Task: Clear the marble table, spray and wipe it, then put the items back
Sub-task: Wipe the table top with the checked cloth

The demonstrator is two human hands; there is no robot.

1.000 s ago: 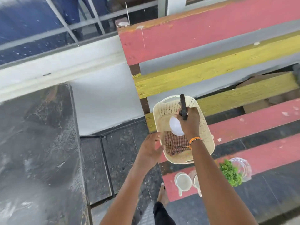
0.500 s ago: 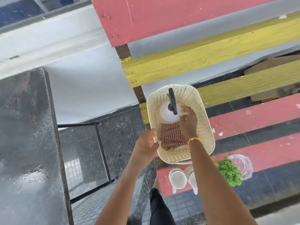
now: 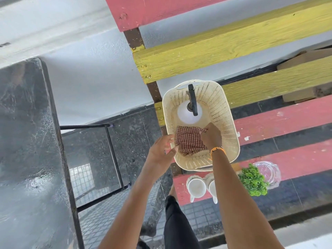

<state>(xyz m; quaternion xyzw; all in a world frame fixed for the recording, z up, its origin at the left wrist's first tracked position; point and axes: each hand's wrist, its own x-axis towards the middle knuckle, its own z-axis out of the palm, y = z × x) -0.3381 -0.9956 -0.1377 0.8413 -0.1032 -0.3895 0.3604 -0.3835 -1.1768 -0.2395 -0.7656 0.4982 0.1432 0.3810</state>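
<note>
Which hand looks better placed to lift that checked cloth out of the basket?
The right hand. It is inside the basket with its fingers pinching the checked cloth, just below the spray bottle. The left hand sits outside at the basket's near-left rim, seemingly steadying it.

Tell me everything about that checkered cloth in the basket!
The checkered cloth is red-and-cream, soft-looking fabric, crumpled into loose folds. It lies inside the cream perforated plastic basket, at the near end, just beside the white spray bottle. The right hand pinches its far corner; the left hand rests at the basket's rim, its fingertips reaching the cloth's near edge.
</note>
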